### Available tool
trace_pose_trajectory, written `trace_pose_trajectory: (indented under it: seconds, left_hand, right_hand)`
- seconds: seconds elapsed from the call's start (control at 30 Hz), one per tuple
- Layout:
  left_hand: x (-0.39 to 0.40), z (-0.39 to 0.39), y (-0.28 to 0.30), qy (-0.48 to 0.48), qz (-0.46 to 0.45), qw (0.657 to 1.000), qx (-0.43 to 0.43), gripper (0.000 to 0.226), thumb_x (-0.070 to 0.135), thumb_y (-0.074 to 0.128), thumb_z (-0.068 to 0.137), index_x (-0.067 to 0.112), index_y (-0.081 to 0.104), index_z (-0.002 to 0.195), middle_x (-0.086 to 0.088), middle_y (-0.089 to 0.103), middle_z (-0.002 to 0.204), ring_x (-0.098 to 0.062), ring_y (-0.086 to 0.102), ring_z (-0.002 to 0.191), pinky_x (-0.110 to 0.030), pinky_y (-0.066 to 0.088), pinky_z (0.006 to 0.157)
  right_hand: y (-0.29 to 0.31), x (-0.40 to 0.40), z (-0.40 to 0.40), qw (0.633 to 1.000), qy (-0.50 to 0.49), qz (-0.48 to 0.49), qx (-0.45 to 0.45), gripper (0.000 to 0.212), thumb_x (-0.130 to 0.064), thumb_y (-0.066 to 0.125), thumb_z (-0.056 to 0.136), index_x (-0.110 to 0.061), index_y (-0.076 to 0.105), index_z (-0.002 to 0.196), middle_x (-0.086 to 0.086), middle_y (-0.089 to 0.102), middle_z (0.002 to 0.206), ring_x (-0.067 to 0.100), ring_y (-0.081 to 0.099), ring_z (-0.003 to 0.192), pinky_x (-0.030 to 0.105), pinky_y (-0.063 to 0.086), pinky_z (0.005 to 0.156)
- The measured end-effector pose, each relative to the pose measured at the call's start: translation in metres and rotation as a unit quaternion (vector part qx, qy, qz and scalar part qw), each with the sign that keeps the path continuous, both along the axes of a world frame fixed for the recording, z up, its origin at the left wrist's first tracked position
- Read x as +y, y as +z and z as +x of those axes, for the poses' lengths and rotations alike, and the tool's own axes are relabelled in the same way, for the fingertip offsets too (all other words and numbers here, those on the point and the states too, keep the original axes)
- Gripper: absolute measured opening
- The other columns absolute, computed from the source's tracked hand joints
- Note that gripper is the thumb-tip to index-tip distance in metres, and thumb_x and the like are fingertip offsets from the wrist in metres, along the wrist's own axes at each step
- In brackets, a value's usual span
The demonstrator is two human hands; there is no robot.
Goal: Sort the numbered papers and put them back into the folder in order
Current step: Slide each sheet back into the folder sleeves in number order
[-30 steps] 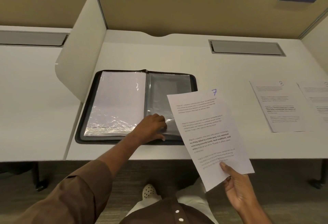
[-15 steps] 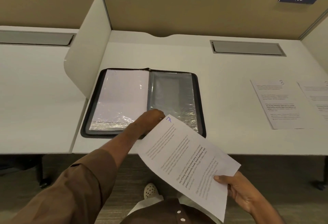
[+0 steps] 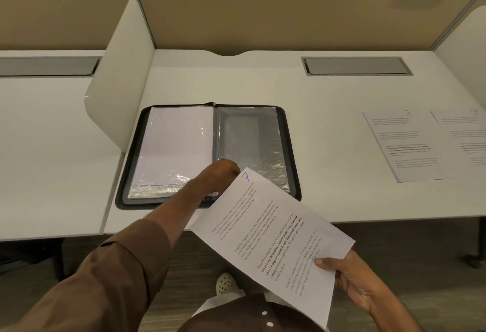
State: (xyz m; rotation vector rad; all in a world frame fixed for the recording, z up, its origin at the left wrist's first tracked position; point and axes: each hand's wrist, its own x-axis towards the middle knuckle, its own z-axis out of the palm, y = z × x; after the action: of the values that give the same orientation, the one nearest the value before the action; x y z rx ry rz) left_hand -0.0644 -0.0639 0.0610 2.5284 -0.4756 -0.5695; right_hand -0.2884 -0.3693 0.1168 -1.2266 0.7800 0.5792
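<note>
Fingers of right hand pinch white printed sheet marked "7" at its near corner, tilted, top corner over black zip folder w/ clear plastic sleeves. Left hand rests at right-hand sleeve's lower edge; finger pose hidden by sheet. Progress est.: left sleeve filled, right sleeve empty. Sheet "8" & next sheet wait on white desk, far right.

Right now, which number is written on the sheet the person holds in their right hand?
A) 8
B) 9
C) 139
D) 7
D: the sheet pinched by the right hand carries a blue handwritten 7 at its top corner, while the sheet marked 8 lies flat on the desk to the right.
</note>
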Motion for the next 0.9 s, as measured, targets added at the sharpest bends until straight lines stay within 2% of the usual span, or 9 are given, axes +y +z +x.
trace_pose_trajectory:
  seconds: [0.1, 0.17, 0.3, 0.4, 0.53, 0.67, 0.77, 0.9]
  left_hand:
    - [-0.002, -0.003, -0.002, -0.045, 0.040, 0.997, -0.038, 0.022, 0.028, 0.065, 0.095, 0.010, 0.075, 0.101, -0.002, 0.069, 0.102, -0.020, 0.065, 0.094, -0.030, 0.049, 0.077]
    - [-0.002, -0.006, -0.005, -0.054, 0.055, 0.993, -0.087, 0.021, 0.029, 0.061, 0.096, 0.015, 0.075, 0.103, 0.003, 0.067, 0.106, -0.018, 0.063, 0.094, -0.026, 0.046, 0.077]
    - [0.000, -0.012, -0.009, -0.046, 0.049, 0.986, -0.153, 0.022, 0.034, 0.061, 0.095, 0.016, 0.075, 0.098, 0.004, 0.068, 0.105, -0.018, 0.064, 0.087, -0.036, 0.056, 0.079]
    - [0.005, -0.015, -0.010, -0.041, 0.042, 0.980, -0.188, 0.021, 0.034, 0.066, 0.093, 0.016, 0.075, 0.096, 0.003, 0.070, 0.104, -0.019, 0.065, 0.088, -0.034, 0.055, 0.076]
    - [0.007, -0.019, -0.014, -0.044, 0.031, 0.978, -0.203, 0.015, 0.027, 0.067, 0.092, 0.017, 0.076, 0.099, 0.002, 0.072, 0.104, -0.020, 0.067, 0.090, -0.033, 0.055, 0.077]
    - [0.005, -0.024, -0.013, -0.061, 0.048, 0.966, -0.245, 0.012, 0.023, 0.063, 0.092, 0.018, 0.074, 0.089, 0.003, 0.070, 0.090, -0.018, 0.064, 0.074, -0.030, 0.053, 0.062]
    - [0.002, -0.027, -0.015, -0.072, 0.075, 0.957, -0.270, 0.012, 0.022, 0.062, 0.091, 0.015, 0.069, 0.084, 0.001, 0.065, 0.082, -0.019, 0.060, 0.066, -0.034, 0.053, 0.053]
    - [-0.004, -0.026, -0.016, -0.053, 0.086, 0.960, -0.262, 0.013, 0.020, 0.060, 0.093, 0.013, 0.066, 0.084, -0.001, 0.065, 0.081, -0.021, 0.061, 0.065, -0.035, 0.054, 0.055]
  right_hand:
    - [0.000, 0.000, 0.000, 1.000, 0.011, 0.004, 0.013, 0.058, 0.012, 0.073, 0.073, -0.005, 0.058, 0.126, 0.023, 0.073, 0.110, 0.043, 0.072, 0.100, 0.056, 0.062, 0.075]
    - [0.001, 0.000, 0.000, 1.000, 0.018, 0.006, 0.019, 0.058, 0.013, 0.073, 0.073, -0.006, 0.058, 0.125, 0.023, 0.074, 0.108, 0.043, 0.072, 0.100, 0.055, 0.062, 0.074]
    - [0.004, -0.001, -0.002, 0.999, 0.025, -0.001, 0.024, 0.057, 0.014, 0.073, 0.072, -0.007, 0.059, 0.123, 0.023, 0.074, 0.106, 0.043, 0.072, 0.098, 0.054, 0.062, 0.074]
    - [0.003, -0.004, -0.006, 0.999, 0.026, -0.004, 0.036, 0.055, 0.016, 0.072, 0.075, -0.005, 0.059, 0.123, 0.024, 0.074, 0.107, 0.043, 0.072, 0.098, 0.060, 0.059, 0.083]
    - [0.003, -0.005, -0.010, 0.999, 0.002, -0.008, 0.048, 0.054, 0.016, 0.072, 0.074, -0.002, 0.059, 0.123, 0.025, 0.074, 0.106, 0.043, 0.073, 0.096, 0.057, 0.060, 0.074]
    - [0.005, -0.008, -0.016, 0.998, -0.013, 0.007, 0.056, 0.055, 0.016, 0.072, 0.071, 0.000, 0.060, 0.122, 0.026, 0.073, 0.107, 0.044, 0.073, 0.095, 0.057, 0.059, 0.070]
    - [0.007, -0.010, -0.019, 0.997, -0.012, 0.023, 0.078, 0.058, 0.017, 0.071, 0.070, 0.001, 0.059, 0.124, 0.027, 0.073, 0.107, 0.045, 0.073, 0.094, 0.053, 0.062, 0.065]
    - [0.013, -0.009, -0.017, 0.995, 0.012, 0.035, 0.096, 0.054, 0.019, 0.069, 0.075, 0.001, 0.058, 0.125, 0.028, 0.072, 0.108, 0.045, 0.073, 0.094, 0.050, 0.063, 0.062]
